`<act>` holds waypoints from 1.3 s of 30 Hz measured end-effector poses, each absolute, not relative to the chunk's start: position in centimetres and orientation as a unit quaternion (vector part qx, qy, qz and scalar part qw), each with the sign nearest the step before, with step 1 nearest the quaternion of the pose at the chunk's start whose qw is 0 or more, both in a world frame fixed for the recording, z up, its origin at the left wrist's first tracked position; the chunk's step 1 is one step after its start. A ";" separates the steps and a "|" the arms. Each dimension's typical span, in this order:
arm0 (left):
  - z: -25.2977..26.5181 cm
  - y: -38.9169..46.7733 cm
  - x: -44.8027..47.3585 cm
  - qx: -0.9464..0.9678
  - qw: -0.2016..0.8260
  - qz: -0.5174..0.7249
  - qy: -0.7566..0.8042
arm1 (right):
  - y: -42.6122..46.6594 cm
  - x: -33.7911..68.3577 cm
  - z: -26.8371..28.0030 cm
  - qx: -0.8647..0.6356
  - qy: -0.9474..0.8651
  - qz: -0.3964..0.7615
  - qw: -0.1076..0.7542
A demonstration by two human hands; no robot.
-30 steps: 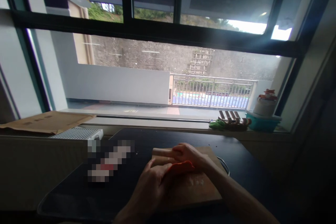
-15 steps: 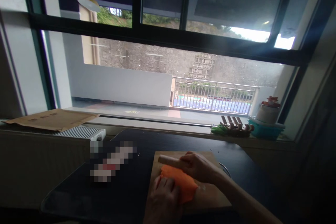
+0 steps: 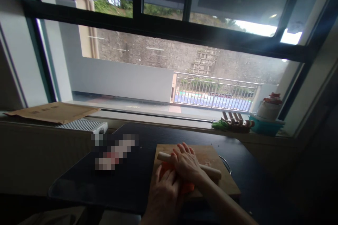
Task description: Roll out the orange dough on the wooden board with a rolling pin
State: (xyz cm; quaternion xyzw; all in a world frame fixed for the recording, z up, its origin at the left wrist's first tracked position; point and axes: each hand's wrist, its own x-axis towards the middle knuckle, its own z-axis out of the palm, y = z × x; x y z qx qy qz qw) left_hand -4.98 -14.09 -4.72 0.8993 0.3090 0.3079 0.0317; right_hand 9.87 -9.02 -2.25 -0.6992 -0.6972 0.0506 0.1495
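Note:
My right hand (image 3: pixel 186 161) lies flat across a pale wooden rolling pin (image 3: pixel 211 171), its fingers stretched out beyond the pin. Under the hands is a flat, bright orange piece (image 3: pixel 188 187) that looks like dough or clay; most of it is hidden. My left hand (image 3: pixel 166 184) rests on the near left part of this orange piece, with its fingers extended and close to the pin. All of this lies on a wooden board (image 3: pixel 206 151) with a curved metal handle (image 3: pixel 226 165) at its right side.
The board sits on a dark table (image 3: pixel 118 186). A blurred-out item (image 3: pixel 116 154) lies on the left. On the windowsill are a turquoise box (image 3: pixel 266 124) and brown and green objects (image 3: pixel 232 123). A brown paper envelope (image 3: pixel 52 111) lies on the white radiator (image 3: pixel 87 126).
My right hand has gone from gripping the rolling pin to lying flat on top of it. The pin now covers part of the orange piece. My left hand stays near the same spot.

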 end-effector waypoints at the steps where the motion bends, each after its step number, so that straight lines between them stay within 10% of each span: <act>1: -4.6 -14.2 -5.0 0.897 0.040 0.303 0.319 | -8.7 10.0 -2.1 -0.708 -0.690 0.045 0.146; 39: -1.0 -13.0 -4.1 0.903 -0.061 0.190 0.380 | -10.7 15.5 1.7 -0.612 -0.751 0.048 0.245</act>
